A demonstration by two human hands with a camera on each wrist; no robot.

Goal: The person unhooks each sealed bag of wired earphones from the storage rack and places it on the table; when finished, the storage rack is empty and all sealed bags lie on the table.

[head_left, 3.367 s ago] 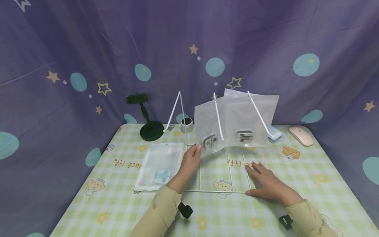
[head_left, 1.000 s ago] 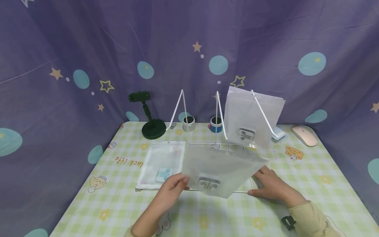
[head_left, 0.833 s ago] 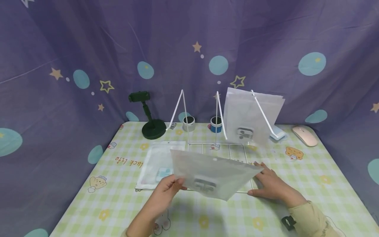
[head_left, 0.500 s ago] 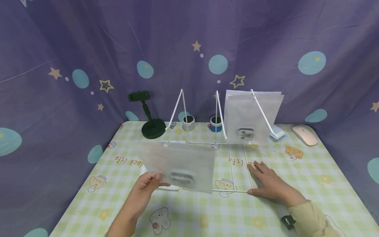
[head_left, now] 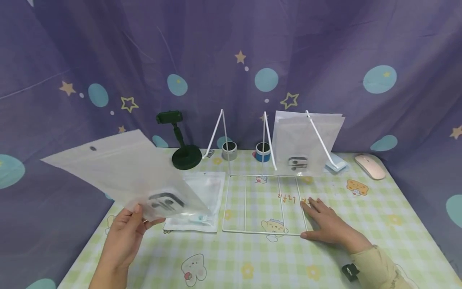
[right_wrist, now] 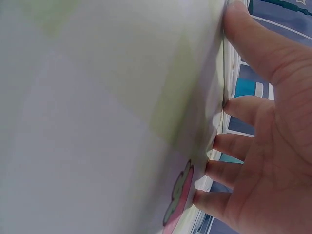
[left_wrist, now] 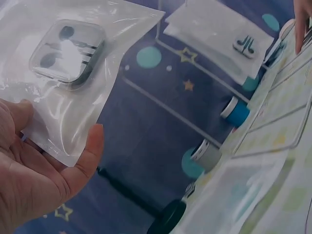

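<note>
Pinched by its lower edge, a frosted white bag (head_left: 119, 168) with a small earphone case (head_left: 165, 202) in it hangs tilted from the left hand (head_left: 124, 237), above the table's left side. In the left wrist view the bag (left_wrist: 112, 29) lies between thumb and fingers. The right hand (head_left: 330, 226) rests with spread fingers at the right front corner of the white wire rack (head_left: 263, 233). More bags (head_left: 306, 136) with an earphone case hang on the rack's right hook. The middle and left hooks carry nothing. Another bag (head_left: 213, 200) lies flat left of the rack.
A dark green phone stand (head_left: 186, 157), a grey-white jar (head_left: 229, 151) and a blue jar (head_left: 262, 152) stand at the back. A light blue packet (head_left: 337, 163) and a pink mouse (head_left: 370, 166) are at the back right. A patterned curtain (head_left: 202, 52) hangs behind.
The left hand has carried its bag away from the rack's middle hook to the left, and the bag is now tilted upward. The hanging bags swung slightly. The right hand stays at the rack's corner.
</note>
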